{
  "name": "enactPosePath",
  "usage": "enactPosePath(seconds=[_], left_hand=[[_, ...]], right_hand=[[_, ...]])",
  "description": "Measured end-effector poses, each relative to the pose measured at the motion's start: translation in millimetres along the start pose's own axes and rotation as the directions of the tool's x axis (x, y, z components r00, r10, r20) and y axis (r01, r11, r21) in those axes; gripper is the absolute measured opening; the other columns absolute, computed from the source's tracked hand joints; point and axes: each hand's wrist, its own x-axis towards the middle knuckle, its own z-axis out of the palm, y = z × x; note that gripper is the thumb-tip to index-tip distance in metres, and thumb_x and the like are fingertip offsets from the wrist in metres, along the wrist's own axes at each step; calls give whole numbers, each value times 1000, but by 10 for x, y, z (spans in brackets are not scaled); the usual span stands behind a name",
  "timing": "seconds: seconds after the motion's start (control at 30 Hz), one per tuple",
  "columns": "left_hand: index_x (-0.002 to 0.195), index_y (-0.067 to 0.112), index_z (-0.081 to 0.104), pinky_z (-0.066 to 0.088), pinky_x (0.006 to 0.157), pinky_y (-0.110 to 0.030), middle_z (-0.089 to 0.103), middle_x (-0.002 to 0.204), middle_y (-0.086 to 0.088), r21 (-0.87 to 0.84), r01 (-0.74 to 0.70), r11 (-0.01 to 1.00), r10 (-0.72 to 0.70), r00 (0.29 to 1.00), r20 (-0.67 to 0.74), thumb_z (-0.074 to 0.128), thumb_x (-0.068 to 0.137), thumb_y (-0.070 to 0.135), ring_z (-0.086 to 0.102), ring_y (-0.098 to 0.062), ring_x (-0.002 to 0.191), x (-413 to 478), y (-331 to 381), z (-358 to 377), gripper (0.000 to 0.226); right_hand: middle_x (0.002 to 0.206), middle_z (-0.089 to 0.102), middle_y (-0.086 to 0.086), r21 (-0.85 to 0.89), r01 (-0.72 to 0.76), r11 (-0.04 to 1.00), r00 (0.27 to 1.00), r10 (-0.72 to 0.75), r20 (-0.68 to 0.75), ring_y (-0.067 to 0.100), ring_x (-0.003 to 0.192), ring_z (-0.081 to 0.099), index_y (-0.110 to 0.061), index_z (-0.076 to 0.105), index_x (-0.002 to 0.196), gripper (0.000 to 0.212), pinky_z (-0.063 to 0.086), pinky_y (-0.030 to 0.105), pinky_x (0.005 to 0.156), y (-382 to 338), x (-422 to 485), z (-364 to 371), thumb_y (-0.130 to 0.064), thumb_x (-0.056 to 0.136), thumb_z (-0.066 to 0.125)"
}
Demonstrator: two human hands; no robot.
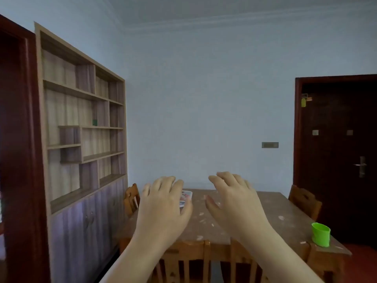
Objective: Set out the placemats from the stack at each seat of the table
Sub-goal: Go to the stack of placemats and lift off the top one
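Note:
A worn wooden table (244, 219) stands ahead against the far wall. On its far left part lies a patterned stack of placemats (186, 197), mostly hidden behind my left hand (163, 209). That hand is raised in front of me, fingers spread, holding nothing. My right hand (232, 199) is raised beside it, also with fingers apart and empty. Both hands hover above the near half of the table, apart from the stack.
A green cup (320, 234) stands near the table's right front corner. Wooden chairs sit at the left (132, 198), the far right (305, 201) and the near side (187, 260). A tall shelf cabinet (81, 139) lines the left wall; a dark door (338, 160) is at the right.

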Motion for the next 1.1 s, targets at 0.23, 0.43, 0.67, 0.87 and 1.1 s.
enactPosePath(seconds=[0.23,0.43,0.67,0.87,1.1], left_hand=[[112,12,61,37,97,-44,63,116,-6,-55,-32,998,25,993,-120,56,84,34,53,-24,111,-70,-553,106,37],[130,22,45,21,109,-37,46,137,2,-49,7,999,-9,999,-47,39,88,45,35,-14,127,-44,-854,354,48],[133,24,39,16,110,-33,42,140,5,-51,27,998,-28,999,-22,35,89,47,31,-11,130,223,-1024,895,50],[121,14,55,30,104,-43,57,126,-5,-86,28,996,-31,999,-32,52,85,36,47,-22,120,731,-1105,1505,43],[115,10,60,36,100,-47,62,120,-9,-107,104,989,-106,994,-10,60,81,30,51,-26,116,1284,-1197,2286,40]], right_hand=[[114,61,7,4,17,1000,1000,-17,17,29,104,56,-12,59,111,36,43,44,88,-395,65,468,-31,80,62],[115,61,5,29,14,999,999,-15,42,28,104,56,-15,58,114,38,43,45,91,-508,109,854,-33,81,61],[109,65,9,49,-26,998,999,24,39,30,98,61,-12,61,110,39,47,47,86,-307,291,1450,-27,75,69],[117,61,8,23,-53,998,996,51,70,30,105,57,-13,59,113,39,44,48,91,129,622,2055,-30,78,64],[112,65,12,19,-49,999,993,46,111,33,102,60,-10,62,108,39,45,53,89,554,1139,2703,-25,73,71]])
